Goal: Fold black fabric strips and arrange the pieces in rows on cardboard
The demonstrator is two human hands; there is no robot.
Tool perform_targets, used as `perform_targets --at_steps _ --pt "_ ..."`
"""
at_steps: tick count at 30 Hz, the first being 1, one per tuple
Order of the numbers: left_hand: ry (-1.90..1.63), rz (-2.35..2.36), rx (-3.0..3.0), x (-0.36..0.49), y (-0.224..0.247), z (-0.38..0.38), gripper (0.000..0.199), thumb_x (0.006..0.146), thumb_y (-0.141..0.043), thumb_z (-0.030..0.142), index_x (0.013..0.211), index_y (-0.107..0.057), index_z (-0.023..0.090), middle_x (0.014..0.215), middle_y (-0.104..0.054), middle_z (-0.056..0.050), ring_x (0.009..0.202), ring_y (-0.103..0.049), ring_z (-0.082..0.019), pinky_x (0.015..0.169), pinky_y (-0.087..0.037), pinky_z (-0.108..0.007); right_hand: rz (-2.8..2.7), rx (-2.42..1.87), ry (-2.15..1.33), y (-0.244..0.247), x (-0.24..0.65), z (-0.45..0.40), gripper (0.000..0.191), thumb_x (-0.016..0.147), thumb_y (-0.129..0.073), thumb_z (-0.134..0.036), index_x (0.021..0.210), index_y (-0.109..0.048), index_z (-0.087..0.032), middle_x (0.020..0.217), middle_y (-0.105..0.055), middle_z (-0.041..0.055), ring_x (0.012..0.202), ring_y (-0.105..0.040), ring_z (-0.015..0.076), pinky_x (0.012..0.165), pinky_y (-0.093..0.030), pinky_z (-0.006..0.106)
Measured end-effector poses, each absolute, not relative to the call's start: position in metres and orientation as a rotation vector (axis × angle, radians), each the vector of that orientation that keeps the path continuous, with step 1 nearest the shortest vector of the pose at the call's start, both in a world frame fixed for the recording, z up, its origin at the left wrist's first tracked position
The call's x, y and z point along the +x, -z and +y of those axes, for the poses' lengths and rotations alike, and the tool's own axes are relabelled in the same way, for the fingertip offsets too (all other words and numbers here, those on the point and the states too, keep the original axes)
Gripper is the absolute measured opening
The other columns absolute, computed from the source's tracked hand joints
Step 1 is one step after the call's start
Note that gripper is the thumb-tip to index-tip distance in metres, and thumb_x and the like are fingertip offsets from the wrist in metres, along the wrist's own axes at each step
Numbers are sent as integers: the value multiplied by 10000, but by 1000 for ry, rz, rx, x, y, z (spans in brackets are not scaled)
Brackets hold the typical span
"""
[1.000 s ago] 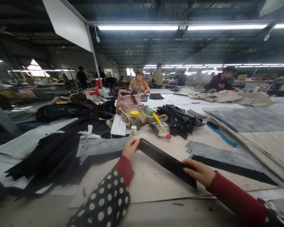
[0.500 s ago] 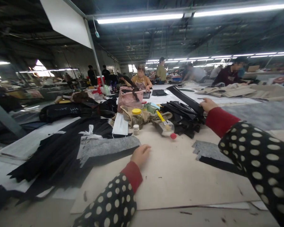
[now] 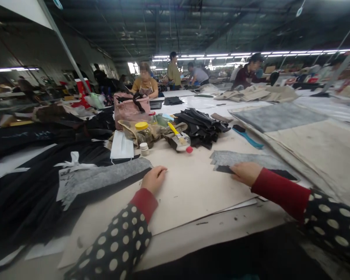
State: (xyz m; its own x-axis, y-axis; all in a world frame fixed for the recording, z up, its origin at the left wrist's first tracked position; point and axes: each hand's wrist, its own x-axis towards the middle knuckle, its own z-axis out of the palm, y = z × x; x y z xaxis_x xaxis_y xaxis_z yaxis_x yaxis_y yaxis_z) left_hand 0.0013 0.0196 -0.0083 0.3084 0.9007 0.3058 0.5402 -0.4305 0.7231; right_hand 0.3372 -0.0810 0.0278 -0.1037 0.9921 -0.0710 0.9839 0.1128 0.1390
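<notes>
Head view: your right hand (image 3: 246, 174) has fingertips at grey-and-black fabric strips (image 3: 242, 157), right on the flat cream sheet (image 3: 189, 194), pinch unclear; left hand (image 3: 154, 179), fingers together, over its left.

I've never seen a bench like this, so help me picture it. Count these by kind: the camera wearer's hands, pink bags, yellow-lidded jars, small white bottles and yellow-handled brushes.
Wearer's hands: 2 (left hand, right hand)
Pink bag: 1
Yellow-lidded jar: 1
Small white bottle: 1
Yellow-handled brush: 1
Total: 6
</notes>
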Motion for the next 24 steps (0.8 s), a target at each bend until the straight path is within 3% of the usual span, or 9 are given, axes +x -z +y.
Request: perform_targets --at_steps 5,11,19,24 --pt "-935 1252 2248 9 7 12 178 755 -468 266 811 -631 219 850 -626 -40 825 -547 -194 803 -401 -311 2165 2064 -188 -11 331 -83 359 770 -297 -34 908 -623 -94 880 -616 180 791 -584 277 663 -429 391" --pt "-669 1007 2653 43 5 -16 230 816 -395 208 889 -612 192 914 -594 -65 891 -515 -180 826 -401 -312 2144 2044 -71 -12 333 -76 316 789 -336 -73 861 -643 -98 847 -615 171 788 -587 279 682 -424 405" --pt "-515 485 2859 151 4 -52 276 852 -356 219 1027 -568 193 1071 -579 -61 983 -493 -171 881 -382 -318 2154 2169 -118 -17 334 -76 293 788 -348 -85 866 -630 -100 882 -609 163 820 -581 275 686 -424 377" --pt "-564 704 2917 193 7 -43 305 857 -344 265 1095 -509 168 1142 -530 -84 1062 -433 -214 876 -369 -364 2079 2304 -215 -16 336 -82 336 857 -307 -227 875 -624 -116 894 -589 144 841 -566 242 673 -412 327"
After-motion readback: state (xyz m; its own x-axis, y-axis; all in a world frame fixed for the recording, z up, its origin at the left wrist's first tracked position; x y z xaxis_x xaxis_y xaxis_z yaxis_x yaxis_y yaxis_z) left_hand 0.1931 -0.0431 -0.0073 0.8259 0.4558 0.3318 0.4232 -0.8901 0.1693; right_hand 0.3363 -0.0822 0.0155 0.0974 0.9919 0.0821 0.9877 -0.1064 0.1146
